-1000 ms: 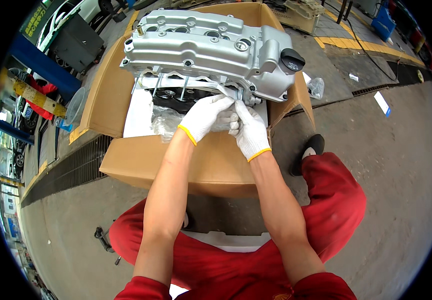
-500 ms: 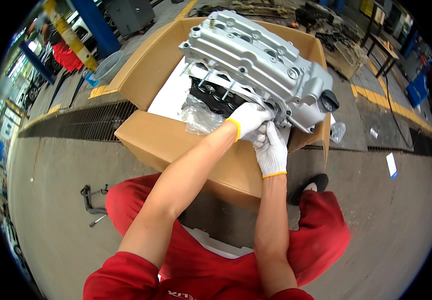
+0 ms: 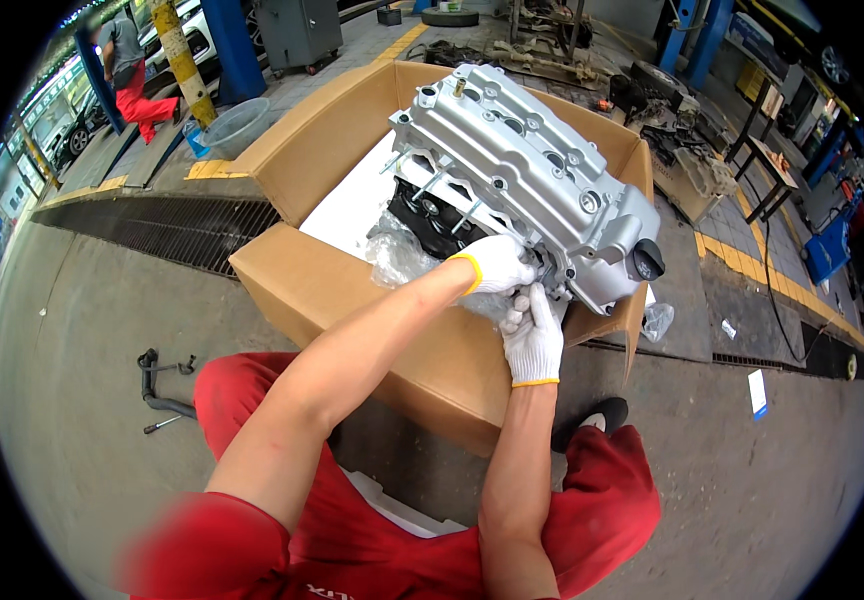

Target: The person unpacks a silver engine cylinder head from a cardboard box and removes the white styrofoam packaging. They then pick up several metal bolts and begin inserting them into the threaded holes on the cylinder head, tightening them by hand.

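Observation:
A silver engine (image 3: pixel 527 165) with a black oil filler cap (image 3: pixel 645 260) sits tilted in an open cardboard box (image 3: pixel 352 350). My left hand (image 3: pixel 497 265), in a white knit glove with a yellow cuff, presses at the engine's near lower corner, its fingers curled. Just below it, my gloved right hand (image 3: pixel 534 338) reaches up to the same spot, fingers bent together and thumb raised. Whatever small part they pinch there is hidden by the gloves. Metal studs stick out of the engine's near side, above a black part (image 3: pixel 427 215). Crumpled clear plastic (image 3: pixel 397 255) lies left of my left hand.
A bent black hose-like part (image 3: pixel 157 385) lies on the floor at left, by my knee. Floor grating (image 3: pixel 182 230) runs behind the box's left side. Greasy used parts (image 3: pixel 677 130) are piled beyond it. A person in red trousers (image 3: pixel 142 105) is far left.
The view has shifted, so the box and engine appear lower. Both hands stay at the engine's near corner, with only slight finger movement.

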`<state>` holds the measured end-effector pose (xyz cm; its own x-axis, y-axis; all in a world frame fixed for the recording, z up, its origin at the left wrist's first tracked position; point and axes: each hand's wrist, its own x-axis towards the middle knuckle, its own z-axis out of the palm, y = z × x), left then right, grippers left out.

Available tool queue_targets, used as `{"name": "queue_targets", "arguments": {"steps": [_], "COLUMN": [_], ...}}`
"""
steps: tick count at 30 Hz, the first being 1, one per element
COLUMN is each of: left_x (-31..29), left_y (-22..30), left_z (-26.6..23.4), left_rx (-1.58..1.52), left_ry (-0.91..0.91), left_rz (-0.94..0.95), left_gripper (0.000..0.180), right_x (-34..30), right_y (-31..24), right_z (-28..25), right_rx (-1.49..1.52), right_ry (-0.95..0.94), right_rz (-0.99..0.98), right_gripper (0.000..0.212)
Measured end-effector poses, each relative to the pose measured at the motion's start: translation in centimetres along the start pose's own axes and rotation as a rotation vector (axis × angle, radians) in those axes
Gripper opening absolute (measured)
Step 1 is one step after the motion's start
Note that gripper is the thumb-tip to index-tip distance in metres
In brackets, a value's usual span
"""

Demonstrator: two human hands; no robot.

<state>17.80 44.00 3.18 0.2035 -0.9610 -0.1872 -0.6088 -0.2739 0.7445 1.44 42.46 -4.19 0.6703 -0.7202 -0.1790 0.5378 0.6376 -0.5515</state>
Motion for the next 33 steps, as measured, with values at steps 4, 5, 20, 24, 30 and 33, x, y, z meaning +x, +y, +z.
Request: {"name": "queue_targets", "arguments": {"steps": [4,5,20,24,30,33], "left_x": [-1.7,-2.0,-17.6,-22.8,-24.2,-24.4], "left_y": [0.5,0.4,3.7,3.7,0.7,0.3], "left_z": [-1.3,-1.6,-3.7,-3.3,-2.1,-2.2], "left_rx": [-0.027,-0.024,0.239,0.191,0.181,0.245], "left_ry": [-0.037,-0.042,-0.055,-0.048,0.006,0.03], "left_rz": [0.016,0.024,0.162,0.15,0.177,0.204], "left_gripper": [0.031,0.03,0.044,0.038,0.032,0.028], "right_x": [0.1,0.1,0.1,0.5,-0.2,-0.2], "right_y": [0.2,0.3,0.4,0.7,0.9,0.7], "right_z": [-0.3,-0.1,-0.7,-0.2,0.5,0.2], "right_rx": [-0.006,-0.001,-0.02,0.021,-0.025,-0.058], "right_ry": [-0.022,-0.02,0.038,0.072,0.101,0.087], "right_rz": [0.008,0.015,-0.003,-0.007,-0.049,-0.067], "right_gripper": [0.015,0.016,0.012,0.009,0.009,0.01]}}
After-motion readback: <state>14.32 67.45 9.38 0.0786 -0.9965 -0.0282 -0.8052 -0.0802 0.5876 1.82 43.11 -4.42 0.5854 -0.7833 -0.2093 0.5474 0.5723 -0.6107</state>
